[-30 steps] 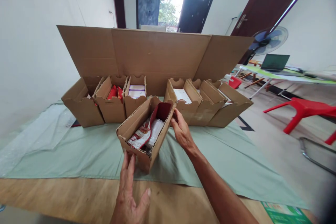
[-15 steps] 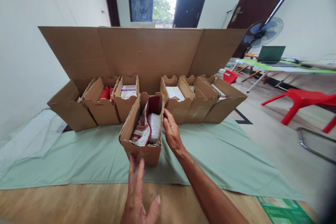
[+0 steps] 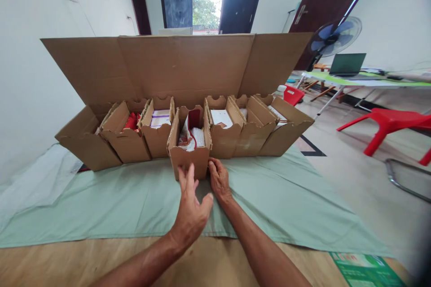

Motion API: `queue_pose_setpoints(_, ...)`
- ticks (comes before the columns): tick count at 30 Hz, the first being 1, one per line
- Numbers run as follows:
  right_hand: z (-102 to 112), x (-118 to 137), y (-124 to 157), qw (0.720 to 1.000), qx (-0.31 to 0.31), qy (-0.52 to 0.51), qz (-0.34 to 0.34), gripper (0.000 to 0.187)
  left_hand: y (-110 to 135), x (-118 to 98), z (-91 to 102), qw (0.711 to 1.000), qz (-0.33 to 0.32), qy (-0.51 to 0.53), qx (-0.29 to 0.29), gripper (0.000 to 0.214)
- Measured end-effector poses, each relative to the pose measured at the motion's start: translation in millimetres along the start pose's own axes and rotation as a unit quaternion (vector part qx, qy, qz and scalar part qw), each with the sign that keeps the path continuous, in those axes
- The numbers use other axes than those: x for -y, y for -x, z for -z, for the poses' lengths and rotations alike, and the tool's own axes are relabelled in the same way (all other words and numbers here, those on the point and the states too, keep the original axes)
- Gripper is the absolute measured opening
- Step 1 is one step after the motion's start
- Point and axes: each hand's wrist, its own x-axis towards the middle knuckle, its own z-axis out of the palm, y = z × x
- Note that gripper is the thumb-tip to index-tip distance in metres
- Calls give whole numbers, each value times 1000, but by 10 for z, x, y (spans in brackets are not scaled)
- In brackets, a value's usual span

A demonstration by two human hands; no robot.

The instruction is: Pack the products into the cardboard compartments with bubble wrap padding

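A narrow open cardboard box (image 3: 188, 158) holding a red-and-white packet and a bubble-wrapped item (image 3: 192, 136) stands in the gap of a row of like boxes. My left hand (image 3: 190, 206) is open, its fingertips pressed flat against the box's near end. My right hand (image 3: 218, 180) rests on the green cloth at the box's lower right corner, fingers curled against it, holding nothing. The row sits in front of a large upright cardboard flap (image 3: 182, 67).
Other small boxes (image 3: 126, 141) (image 3: 229, 132) flank the middle one, some with white and red contents. A green cloth (image 3: 134, 197) covers the wooden table (image 3: 208, 264). Bubble wrap (image 3: 30, 179) lies at left. A red chair (image 3: 387, 123), fan (image 3: 332, 36) and laptop (image 3: 346, 63) stand at right.
The angled box has been straightened and pushed away into the gap in the row. My left hand followed its near end; my right hand slid from its far side to its near corner.
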Motion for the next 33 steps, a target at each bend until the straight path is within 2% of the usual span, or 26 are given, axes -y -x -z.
queue_pose_setpoints(5, -55, -106, 14, 1000, -14, 5, -19, 47, -517, 45, -139, 1000, -4, -3, -24, 86)
queue_pose_setpoints(9, -40, -127, 1, 999, -10, 25, -29, 49, -786, 78, -207, 999, 3, -16, -36, 86)
queue_pose_setpoints(12, -37, -77, 10, 999, 7, 38, -22, 48, -833, 99, -187, 999, 10, -28, -41, 86)
queue_pose_setpoints(15, -33, 56, 36, 998, 22, 53, -2, 42, -774, 123, -109, 998, 15, -46, -42, 83)
queue_pose_setpoints(18, 55, 317, 0, 996, 19, 87, 31, 36, -710, 158, 0, 997, 21, -64, -39, 82)
queue_pose_setpoints(21, 258, 713, -223, 988, 6, 142, 64, 44, -710, 199, 104, 996, 28, -82, -33, 81)
queue_pose_setpoints(23, 396, 1001, -491, 977, 2, 198, 80, 54, -743, 219, 155, 995, 31, -90, -32, 81)
queue_pose_setpoints(25, 476, 1245, -799, 955, 10, 285, 84, 59, -789, 232, 187, 994, 33, -97, -36, 81)
queue_pose_setpoints(28, 471, 1462, -1153, 912, 34, 403, 70, 47, -852, 246, 219, 993, 35, -103, -42, 80)
queue_pose_setpoints(30, 433, 1515, -1231, 891, 46, 448, 62, 32, -882, 259, 247, 993, 34, -105, -42, 80)
queue_pose_setpoints(33, 434, 1526, -1113, 865, 53, 496, 65, 25, -909, 287, 306, 993, 27, -108, -39, 78)
